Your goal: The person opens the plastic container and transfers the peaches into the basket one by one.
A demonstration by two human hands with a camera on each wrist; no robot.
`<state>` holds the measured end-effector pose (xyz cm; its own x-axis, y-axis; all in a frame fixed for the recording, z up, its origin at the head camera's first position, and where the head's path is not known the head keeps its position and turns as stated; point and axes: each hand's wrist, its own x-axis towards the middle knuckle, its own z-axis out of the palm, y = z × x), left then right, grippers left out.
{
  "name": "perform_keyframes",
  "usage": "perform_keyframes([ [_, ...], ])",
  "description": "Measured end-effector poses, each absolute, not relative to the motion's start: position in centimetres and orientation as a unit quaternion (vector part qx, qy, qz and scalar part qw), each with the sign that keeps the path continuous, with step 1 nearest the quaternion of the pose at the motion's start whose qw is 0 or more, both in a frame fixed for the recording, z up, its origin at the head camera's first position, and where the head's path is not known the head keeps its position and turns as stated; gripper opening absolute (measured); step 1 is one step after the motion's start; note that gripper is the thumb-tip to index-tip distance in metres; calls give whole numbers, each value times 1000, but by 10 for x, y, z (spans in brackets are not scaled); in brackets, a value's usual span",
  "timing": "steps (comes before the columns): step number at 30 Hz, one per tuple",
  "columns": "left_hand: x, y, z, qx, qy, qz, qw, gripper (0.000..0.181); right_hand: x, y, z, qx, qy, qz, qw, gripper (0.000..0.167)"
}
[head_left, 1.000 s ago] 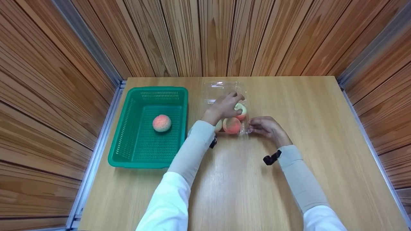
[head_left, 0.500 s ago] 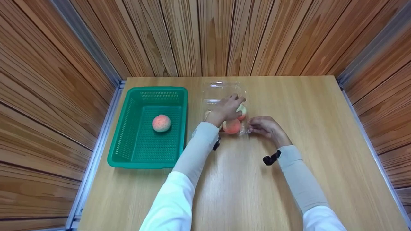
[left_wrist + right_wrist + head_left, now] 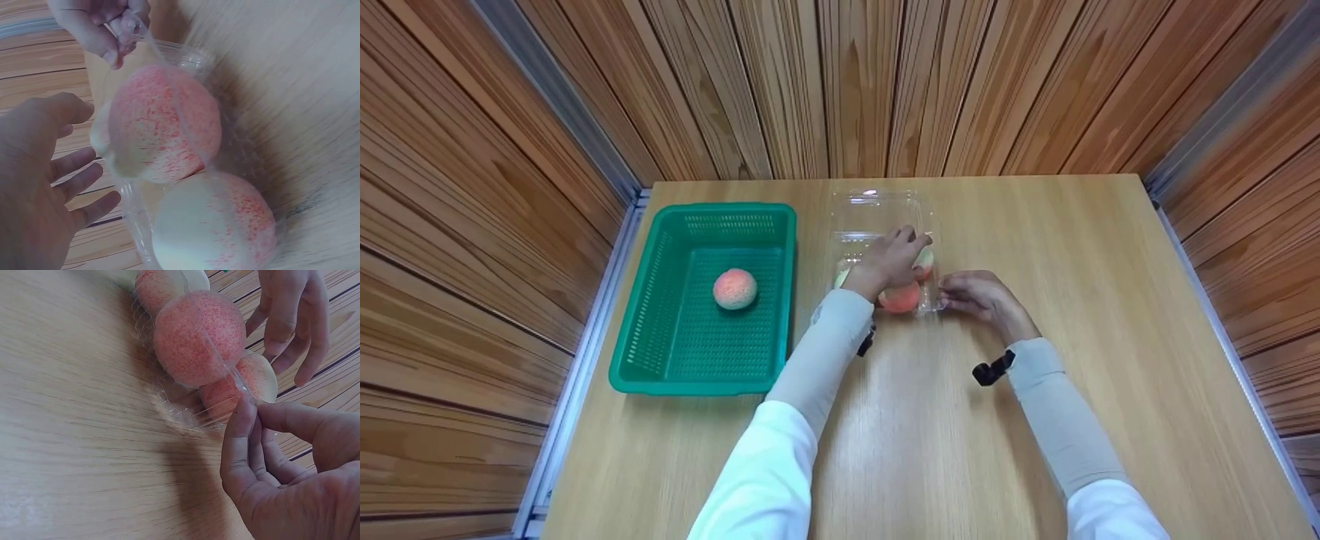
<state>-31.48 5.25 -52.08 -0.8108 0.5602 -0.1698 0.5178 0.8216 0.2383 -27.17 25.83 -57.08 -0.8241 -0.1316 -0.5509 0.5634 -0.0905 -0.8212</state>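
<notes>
Table (image 3: 915, 450): whole basket (image 3: 705, 349), head view only; right fingers (image 3: 235, 453) pinch container (image 3: 877, 214), left fingers (image 3: 97, 209) spread.

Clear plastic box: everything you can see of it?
The clear box looks like thin, shiny plastic with textured walls. It stands open on the table, right of the green basket; what looks like its lid extends away from the person. At least three pinkish peaches sit inside. The right hand pinches its edge near the closer right corner. The left hand is over it, contact unclear.
</notes>
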Motion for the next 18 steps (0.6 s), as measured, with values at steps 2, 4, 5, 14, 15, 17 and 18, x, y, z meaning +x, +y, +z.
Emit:
perform_keyframes([
  [2, -315, 53, -523, 283, 947, 95, 120, 59, -272, 258, -571, 169, 631, -717, 244, 9],
  [4, -315, 53, -524, 280, 947, 99, 126, 59, -272, 258, -571, 166, 626, -721, 244, 7],
  [5, -315, 53, -525, 279, 947, 99, 128, 58, -272, 258, -571, 164, 624, -724, 244, 7],
  [14, -316, 53, -530, 286, 943, 101, 137, 58, -272, 259, -571, 166, 625, -722, 248, 8],
  [15, -316, 53, -531, 287, 943, 102, 137, 57, -272, 260, -571, 167, 625, -721, 249, 8],
  [17, -316, 53, -532, 286, 943, 98, 136, 57, -272, 260, -571, 168, 623, -722, 250, 8],
  [18, -316, 54, -532, 286, 944, 98, 136, 57, -272, 261, -571, 167, 623, -722, 250, 7],
])
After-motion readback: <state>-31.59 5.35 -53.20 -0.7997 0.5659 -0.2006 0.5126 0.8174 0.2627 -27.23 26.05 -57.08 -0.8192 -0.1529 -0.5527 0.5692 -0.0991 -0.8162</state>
